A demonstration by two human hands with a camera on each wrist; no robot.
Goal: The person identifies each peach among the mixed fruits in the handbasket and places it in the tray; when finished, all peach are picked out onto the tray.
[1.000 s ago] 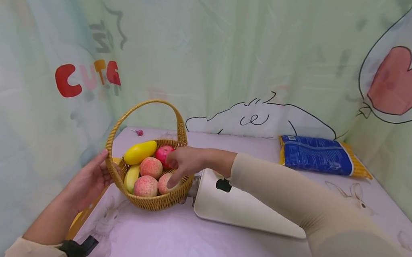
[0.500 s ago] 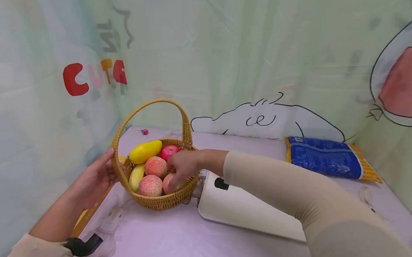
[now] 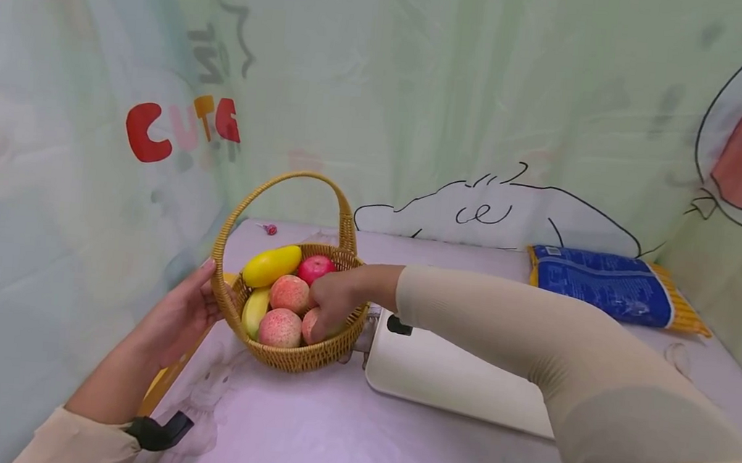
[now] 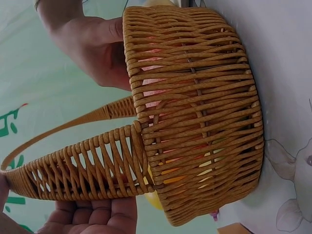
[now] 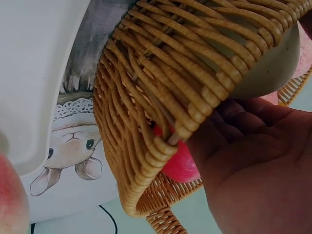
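A round wicker basket [image 3: 292,358] with a tall arched handle stands on the table's left side. My left hand [image 3: 181,311] holds the handle near its left base, thumb on one side and fingers on the other. Inside lie a yellow mango-shaped fruit [image 3: 272,265], a banana [image 3: 255,312], a red apple [image 3: 316,268] and several peaches, one [image 3: 290,293] in the middle and one [image 3: 280,327] in front. My right hand [image 3: 334,301] reaches in from the right and grips the front-right peach [image 3: 310,324], mostly covered by the thumb and fingers.
Right of the basket lies a white tray [image 3: 451,379], partly under the right arm. Another peach [image 5: 10,197] shows beside it in the right wrist view. A blue and yellow packet [image 3: 602,284] lies back right. A wrapped lollipop [image 3: 270,229] lies behind the basket.
My right hand has sunk lower into the basket and closed over the front-right peach, covering more of it. The left hand keeps its hold. The head view has turned slightly left.
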